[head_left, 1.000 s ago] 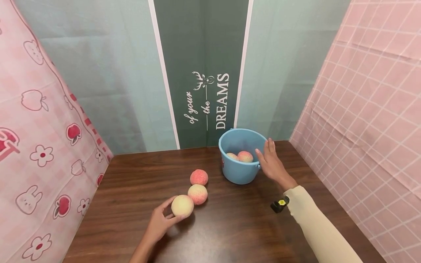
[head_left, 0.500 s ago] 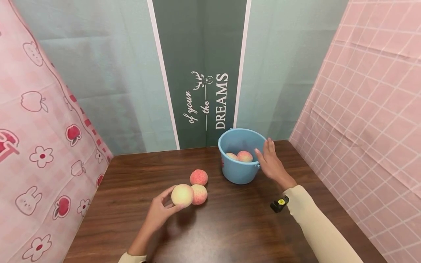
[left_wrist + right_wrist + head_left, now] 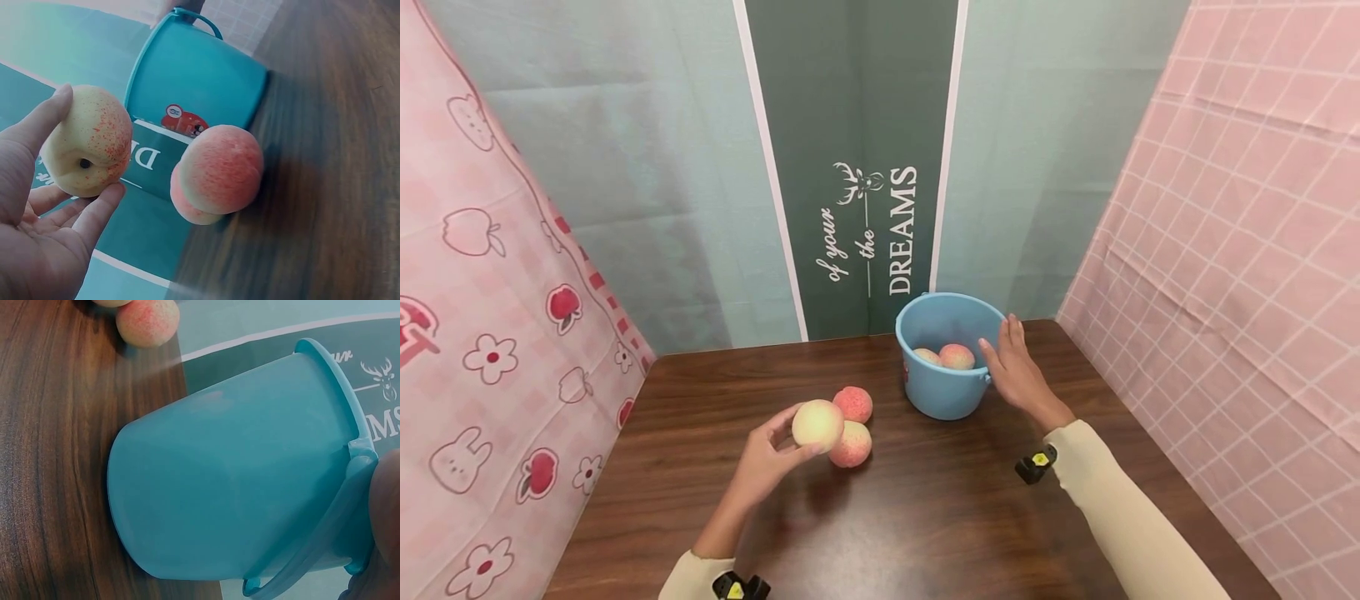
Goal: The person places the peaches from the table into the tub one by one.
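My left hand (image 3: 769,457) holds a pale yellow peach (image 3: 817,425) between thumb and fingers, above the table. The left wrist view shows the dark stem hole and orange speckles of this held peach (image 3: 100,119). Just beyond it, a red peach (image 3: 854,402) and a pale-and-red peach (image 3: 852,448) lie close together on the wood, both partly covered by it in the head view. A light blue bucket (image 3: 945,395) stands upright at the right with two peaches (image 3: 957,357) visible inside. My right hand (image 3: 1021,373) rests at the bucket's right rim, fingers straight, thumb over the edge.
The brown wooden table (image 3: 917,533) meets a green curtain (image 3: 865,100) with printed lettering behind. Pink cloths hang at the left (image 3: 490,292) and right (image 3: 1240,250). The bucket's handle (image 3: 319,531) hangs down its side.
My left hand has raised the pale yellow peach and moved it away from me, so it now overlaps the two peaches on the table. The right hand stays at the bucket.
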`<state>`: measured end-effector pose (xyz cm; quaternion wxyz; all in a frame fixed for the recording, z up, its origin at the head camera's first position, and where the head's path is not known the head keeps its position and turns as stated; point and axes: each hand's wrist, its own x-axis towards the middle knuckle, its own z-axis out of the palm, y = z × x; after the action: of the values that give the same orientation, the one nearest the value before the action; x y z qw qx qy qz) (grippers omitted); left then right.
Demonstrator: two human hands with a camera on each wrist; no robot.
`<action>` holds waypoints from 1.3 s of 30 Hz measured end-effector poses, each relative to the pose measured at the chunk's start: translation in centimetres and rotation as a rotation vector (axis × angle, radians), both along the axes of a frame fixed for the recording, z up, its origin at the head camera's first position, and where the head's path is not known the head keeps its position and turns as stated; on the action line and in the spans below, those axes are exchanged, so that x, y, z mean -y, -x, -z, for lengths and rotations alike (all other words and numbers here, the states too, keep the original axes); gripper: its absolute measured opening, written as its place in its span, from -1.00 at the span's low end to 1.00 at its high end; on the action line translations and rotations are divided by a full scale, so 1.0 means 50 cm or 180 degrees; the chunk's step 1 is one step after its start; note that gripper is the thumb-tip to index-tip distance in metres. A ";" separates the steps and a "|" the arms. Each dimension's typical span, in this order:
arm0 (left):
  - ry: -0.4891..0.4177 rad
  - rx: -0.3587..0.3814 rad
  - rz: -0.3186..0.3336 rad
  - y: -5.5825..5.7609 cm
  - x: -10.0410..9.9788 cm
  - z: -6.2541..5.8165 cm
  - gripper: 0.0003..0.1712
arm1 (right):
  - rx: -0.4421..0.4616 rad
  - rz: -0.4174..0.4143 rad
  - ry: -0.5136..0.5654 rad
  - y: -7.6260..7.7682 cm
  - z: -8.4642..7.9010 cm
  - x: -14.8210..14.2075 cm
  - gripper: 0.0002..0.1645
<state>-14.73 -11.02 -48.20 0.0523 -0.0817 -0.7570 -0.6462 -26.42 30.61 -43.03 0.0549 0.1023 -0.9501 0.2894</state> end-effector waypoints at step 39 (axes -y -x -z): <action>0.0120 0.0004 0.0073 0.071 -0.030 -0.072 -0.25 | 0.0030 0.0005 -0.0034 0.021 -0.003 -0.009 0.04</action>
<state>-18.27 -9.53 -44.58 0.0429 -0.0910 -0.7681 -0.6324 -27.45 31.03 -42.87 0.0501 0.1005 -0.9520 0.2848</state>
